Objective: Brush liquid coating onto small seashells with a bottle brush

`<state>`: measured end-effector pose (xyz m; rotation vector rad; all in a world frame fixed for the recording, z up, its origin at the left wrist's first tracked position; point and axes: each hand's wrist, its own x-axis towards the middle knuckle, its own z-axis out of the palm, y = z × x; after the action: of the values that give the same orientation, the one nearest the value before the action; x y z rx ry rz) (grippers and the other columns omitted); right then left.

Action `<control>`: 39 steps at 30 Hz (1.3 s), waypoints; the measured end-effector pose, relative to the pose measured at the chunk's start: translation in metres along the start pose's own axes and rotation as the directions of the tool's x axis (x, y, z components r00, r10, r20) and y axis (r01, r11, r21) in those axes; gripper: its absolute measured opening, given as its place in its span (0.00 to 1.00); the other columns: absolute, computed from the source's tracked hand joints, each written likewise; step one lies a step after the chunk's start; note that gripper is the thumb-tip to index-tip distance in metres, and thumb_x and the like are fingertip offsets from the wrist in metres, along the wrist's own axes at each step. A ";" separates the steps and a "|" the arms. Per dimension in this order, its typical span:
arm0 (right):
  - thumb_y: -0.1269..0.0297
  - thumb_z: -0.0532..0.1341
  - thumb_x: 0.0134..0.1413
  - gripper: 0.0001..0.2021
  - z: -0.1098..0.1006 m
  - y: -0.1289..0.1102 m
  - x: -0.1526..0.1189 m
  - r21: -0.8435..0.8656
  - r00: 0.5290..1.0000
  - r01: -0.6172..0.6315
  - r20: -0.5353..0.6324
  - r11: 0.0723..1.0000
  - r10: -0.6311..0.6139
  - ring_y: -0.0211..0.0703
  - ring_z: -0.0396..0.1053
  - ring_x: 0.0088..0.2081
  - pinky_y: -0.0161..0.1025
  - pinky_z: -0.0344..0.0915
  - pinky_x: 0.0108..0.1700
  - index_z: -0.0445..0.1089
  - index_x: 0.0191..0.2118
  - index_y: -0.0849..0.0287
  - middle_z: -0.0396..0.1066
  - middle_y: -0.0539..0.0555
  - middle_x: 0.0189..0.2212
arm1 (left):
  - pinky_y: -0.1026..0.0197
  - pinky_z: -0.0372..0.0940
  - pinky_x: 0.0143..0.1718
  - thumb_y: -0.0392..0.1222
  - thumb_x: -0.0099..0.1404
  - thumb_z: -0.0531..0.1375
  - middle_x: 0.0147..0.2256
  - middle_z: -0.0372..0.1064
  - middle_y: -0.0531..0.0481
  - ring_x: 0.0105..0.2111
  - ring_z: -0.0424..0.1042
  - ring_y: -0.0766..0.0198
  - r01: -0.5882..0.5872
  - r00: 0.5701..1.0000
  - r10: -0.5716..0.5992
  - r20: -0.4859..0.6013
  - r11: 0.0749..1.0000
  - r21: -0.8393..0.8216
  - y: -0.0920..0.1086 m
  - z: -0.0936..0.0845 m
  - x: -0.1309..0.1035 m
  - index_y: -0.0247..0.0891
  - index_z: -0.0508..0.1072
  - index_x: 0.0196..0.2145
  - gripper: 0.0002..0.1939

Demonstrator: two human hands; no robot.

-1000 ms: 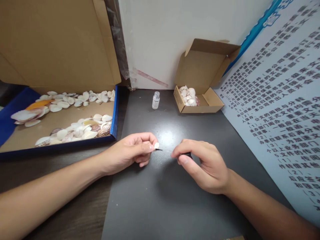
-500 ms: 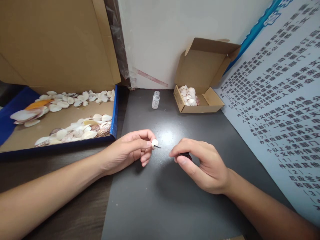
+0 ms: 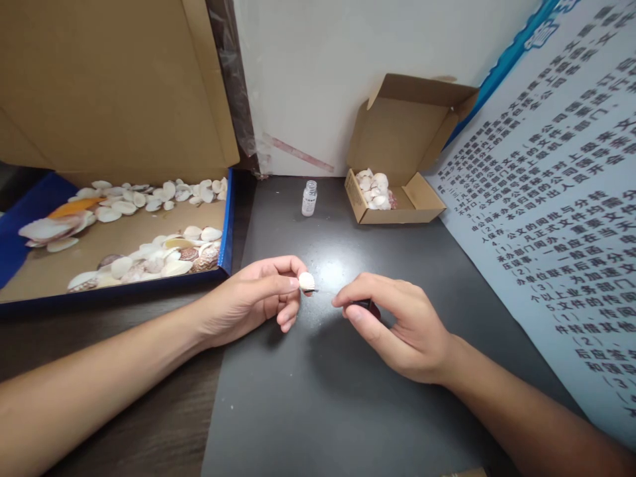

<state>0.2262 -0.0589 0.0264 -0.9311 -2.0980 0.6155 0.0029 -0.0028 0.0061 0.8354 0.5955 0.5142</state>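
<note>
A small white seashell (image 3: 307, 281) is pinched between the thumb and fingertips of my left hand (image 3: 265, 291). My right hand (image 3: 397, 318) is closed around the black cap of a small applicator brush (image 3: 364, 304). Its thin stem reaches left, and the dark bristle tip lies against the lower edge of the shell. Both hands are over the grey mat (image 3: 278, 411). Beyond them stands an uncapped little glass bottle (image 3: 309, 200) with a white label. Part of the cap is hidden by my right fingers.
To the left, a blue-edged box (image 3: 227, 232) holds rows of shells and a big orange-and-white one. An open cardboard box (image 3: 402, 215) with more shells stands at the back right. A printed sheet (image 3: 546, 265) borders the right side, a white board (image 3: 308, 86) the back.
The shell has shifted slightly left and tilted, showing more of its white face. My right hand has moved a little left with the brush, whose tip stays at the shell's lower edge.
</note>
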 end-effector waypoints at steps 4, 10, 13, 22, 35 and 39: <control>0.72 0.55 0.62 0.06 -0.001 -0.001 0.000 -0.028 0.998 -0.053 -0.038 0.998 0.052 0.36 0.67 0.25 0.33 0.63 0.28 0.69 0.36 0.59 0.70 0.49 0.25 | 0.67 0.66 0.24 0.35 0.62 0.62 0.23 0.63 0.55 0.20 0.62 0.72 -0.001 1.000 0.001 -0.001 1.000 -0.009 0.000 0.000 0.001 0.35 0.69 0.34 0.04; 0.72 0.57 0.61 0.05 0.000 -0.001 0.001 0.007 0.999 0.021 -0.024 1.000 -0.021 0.34 0.66 0.24 0.32 0.63 0.27 0.70 0.38 0.59 0.72 0.50 0.27 | 0.67 0.66 0.23 0.35 0.62 0.62 0.23 0.63 0.55 0.19 0.62 0.72 0.000 1.000 0.000 0.002 1.000 -0.001 -0.001 0.000 0.000 0.35 0.70 0.33 0.03; 0.73 0.56 0.61 0.05 0.000 -0.001 0.001 -0.034 0.998 -0.040 -0.055 0.999 0.038 0.34 0.65 0.24 0.32 0.62 0.27 0.69 0.35 0.59 0.71 0.49 0.26 | 0.67 0.66 0.24 0.35 0.62 0.62 0.24 0.63 0.55 0.20 0.62 0.72 -0.003 1.000 0.003 0.004 1.000 0.002 -0.001 0.000 0.000 0.35 0.70 0.32 0.03; 0.71 0.57 0.60 0.06 0.000 -0.002 0.002 -0.044 0.998 -0.062 -0.028 0.997 0.061 0.33 0.63 0.21 0.30 0.62 0.25 0.69 0.33 0.58 0.71 0.48 0.24 | 0.68 0.63 0.24 0.36 0.62 0.63 0.25 0.64 0.53 0.21 0.62 0.72 0.009 1.000 -0.009 -0.008 1.000 0.011 0.000 0.000 0.000 0.34 0.71 0.32 0.04; 0.73 0.57 0.59 0.05 0.000 -0.004 0.003 -0.035 0.995 -0.003 -0.097 0.999 -0.001 0.32 0.63 0.21 0.30 0.63 0.25 0.69 0.33 0.58 0.70 0.47 0.23 | 0.68 0.62 0.24 0.36 0.62 0.63 0.27 0.65 0.52 0.21 0.62 0.73 0.019 1.000 -0.019 0.006 1.000 0.022 -0.001 -0.003 0.000 0.33 0.72 0.31 0.04; 0.73 0.57 0.58 0.06 -0.001 -0.005 0.003 0.000 0.994 0.029 -0.107 1.000 -0.029 0.34 0.67 0.22 0.31 0.63 0.25 0.69 0.33 0.58 0.71 0.48 0.23 | 0.69 0.61 0.24 0.36 0.62 0.63 0.27 0.65 0.52 0.21 0.62 0.73 0.015 1.000 -0.015 0.004 1.000 0.020 -0.001 -0.003 0.000 0.33 0.72 0.31 0.03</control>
<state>0.2236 -0.0594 0.0311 -0.9109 -2.0117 0.5407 0.0009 -0.0016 0.0034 0.8501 0.6034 0.4933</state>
